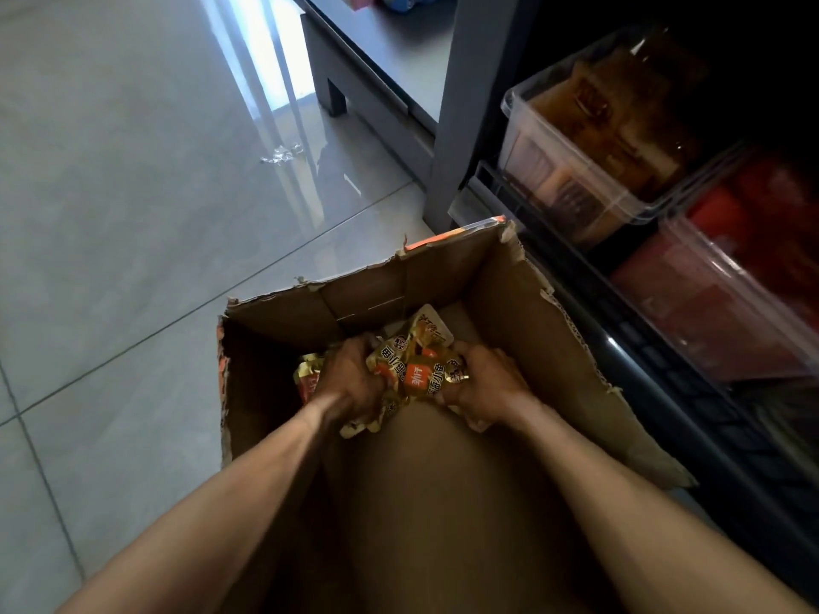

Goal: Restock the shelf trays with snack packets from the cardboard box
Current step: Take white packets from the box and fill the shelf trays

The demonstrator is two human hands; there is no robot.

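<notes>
An open cardboard box (509, 303) with torn edges stands on the floor below me. Deep inside it lies a bunch of gold and orange snack packets (414, 370). My left hand (350, 383) grips the bunch from the left and my right hand (481, 387) grips it from the right, fingers curled into the packets. One more packet (308, 376) lies at the box's left wall. On the dark shelf at the right sit two clear trays: one (532, 126) with brown packets, one (727, 303) with red packets.
A grey shelf post (461, 126) stands just beyond the box. A low grey bench (354, 82) is behind it, with colourful items on top. Glossy grey floor tiles (133, 192) spread to the left, with a small crumpled wrapper (281, 153) on them.
</notes>
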